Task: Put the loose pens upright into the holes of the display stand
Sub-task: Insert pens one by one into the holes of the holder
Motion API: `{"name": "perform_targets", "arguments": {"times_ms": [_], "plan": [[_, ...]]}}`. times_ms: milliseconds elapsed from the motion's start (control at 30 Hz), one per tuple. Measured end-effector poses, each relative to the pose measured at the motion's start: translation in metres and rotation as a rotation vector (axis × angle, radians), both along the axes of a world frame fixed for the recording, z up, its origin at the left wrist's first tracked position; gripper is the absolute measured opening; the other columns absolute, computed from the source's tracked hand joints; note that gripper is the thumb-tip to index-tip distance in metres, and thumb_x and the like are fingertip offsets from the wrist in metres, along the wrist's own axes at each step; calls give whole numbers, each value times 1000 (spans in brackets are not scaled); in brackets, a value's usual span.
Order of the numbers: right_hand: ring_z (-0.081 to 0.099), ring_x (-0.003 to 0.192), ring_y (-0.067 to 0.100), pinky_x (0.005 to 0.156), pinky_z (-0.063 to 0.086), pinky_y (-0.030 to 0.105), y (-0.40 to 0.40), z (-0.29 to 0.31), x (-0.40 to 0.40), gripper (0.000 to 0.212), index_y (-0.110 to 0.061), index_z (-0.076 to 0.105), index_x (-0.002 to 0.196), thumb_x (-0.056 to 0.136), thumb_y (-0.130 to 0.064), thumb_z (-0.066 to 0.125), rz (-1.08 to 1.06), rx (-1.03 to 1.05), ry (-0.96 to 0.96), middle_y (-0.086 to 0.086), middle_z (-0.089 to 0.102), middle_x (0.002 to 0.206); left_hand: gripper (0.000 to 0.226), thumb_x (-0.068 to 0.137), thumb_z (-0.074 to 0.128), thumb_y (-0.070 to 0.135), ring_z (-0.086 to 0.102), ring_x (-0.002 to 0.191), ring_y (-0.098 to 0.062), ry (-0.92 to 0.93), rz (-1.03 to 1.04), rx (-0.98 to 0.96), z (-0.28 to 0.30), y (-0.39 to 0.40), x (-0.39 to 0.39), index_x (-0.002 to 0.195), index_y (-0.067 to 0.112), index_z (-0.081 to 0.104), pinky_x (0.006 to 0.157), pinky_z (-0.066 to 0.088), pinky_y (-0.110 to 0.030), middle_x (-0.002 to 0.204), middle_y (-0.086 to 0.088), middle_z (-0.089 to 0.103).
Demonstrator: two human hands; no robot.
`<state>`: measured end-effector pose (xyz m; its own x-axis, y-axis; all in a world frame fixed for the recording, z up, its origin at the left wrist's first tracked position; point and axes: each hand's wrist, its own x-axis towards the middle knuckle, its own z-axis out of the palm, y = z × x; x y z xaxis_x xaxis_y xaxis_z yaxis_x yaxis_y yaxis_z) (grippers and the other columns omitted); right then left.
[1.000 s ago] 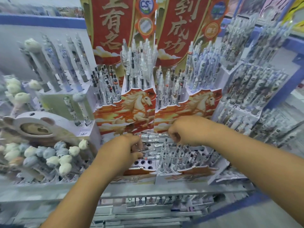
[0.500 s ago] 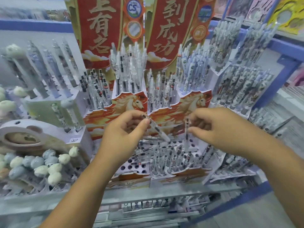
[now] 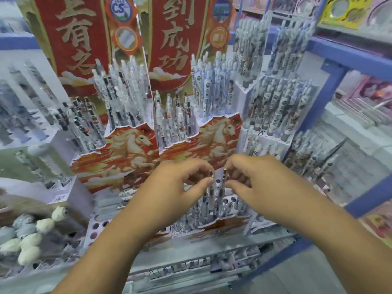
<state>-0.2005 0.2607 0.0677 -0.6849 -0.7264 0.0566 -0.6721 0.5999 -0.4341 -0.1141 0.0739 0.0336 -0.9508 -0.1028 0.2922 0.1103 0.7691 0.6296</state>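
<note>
We now hold one pen in each hand, upright, over the lowest tier of the red-and-orange cardboard display stand printed with galloping horses (image 3: 135,158). Half a second ago the left hand carried its pen slanted and well above the tier, and the right hand had only just turned its pen vertical; both hands have since come down and inward until they sit just beside one another. The left hand (image 3: 169,187) pinches the clear-barrelled pen with a dark clip end (image 3: 211,185) between thumb and forefinger near its upper end; the right hand (image 3: 256,181) pinches the second clear pen with a dark tip (image 3: 223,183) the same way. Below each grip the barrel runs down among pens already standing in the white perforated tier with round dark holes (image 3: 231,203); we cannot tell whether either tip has entered a hole. We judge the step as insertion, nearly seated. To the left of the left-hand grip, several loose white pens with printed labels (image 3: 125,195) lie flat on the step, and empty holes show below them, so more of the task remains
</note>
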Motion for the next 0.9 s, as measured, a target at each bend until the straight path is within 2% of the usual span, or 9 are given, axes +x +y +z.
{"name": "perform_targets", "arguments": {"times_ms": [100,333,500,600,667,733,800,867,900], "plan": [[64,77,14,74,58,43,-3,-2,1,7,-26,59,100,97,-30,64,7,39,-18,-9,65,85,11,90,69,37,66,87,4,-62,2,-28,-2,1,-2,101,36,69,78,54,-20,88,21,73],[64,76,16,74,57,43,-6,2,1,9,-23,58,101,98,-31,63,-25,109,-7,-7,66,86,12,88,69,44,65,83,3,-257,-16,-75,-2,-2,-6,97,38,66,76,57,-31,88,19,71],[65,78,15,75,58,42,-7,1,0,9,-26,57,92,95,-29,66,-44,123,10,-7,68,88,12,84,74,43,68,81,0,-386,18,-23,-1,-1,-15,90,34,71,79,59,-33,85,15,73],[66,85,18,76,58,41,-9,0,1,3,-24,63,95,95,-27,64,-17,257,23,-4,68,94,12,83,75,44,70,80,-2,-472,11,12,2,0,-18,90,35,74,80,60,-34,84,16,75],[65,85,23,72,58,38,-14,0,1,6,-23,67,96,94,-22,62,-3,372,77,0,66,94,13,86,72,46,69,85,-2,-505,-19,-33,7,0,-17,96,39,74,85,59,-35,90,18,75],[65,78,25,62,55,33,-21,-1,1,10,-20,70,90,92,-14,62,17,450,151,2,64,85,20,91,64,48,67,96,1,-503,-44,-48,14,-4,-11,110,46,70,93,56,-35,106,22,73],[62,69,26,55,51,32,-27,-3,0,13,-16,69,80,88,-8,63,40,506,202,3,60,73,24,95,59,45,67,102,1,-447,-33,28,19,-16,1,118,50,66,97,55,-35,114,28,70],[63,66,25,57,55,33,-28,-3,-3,13,-14,69,77,84,-5,63,54,542,212,3,61,70,22,96,59,41,73,96,-8,-361,53,110,20,-34,16,112,53,67,89,60,-40,108,29,72],[64,67,24,59,57,33,-28,-2,-4,12,-14,70,79,84,-6,63,65,556,204,4,65,74,19,95,61,40,73,90,-5,-329,115,127,18,-44,24,107,51,69,84,62,-37,102,27,74]]}}
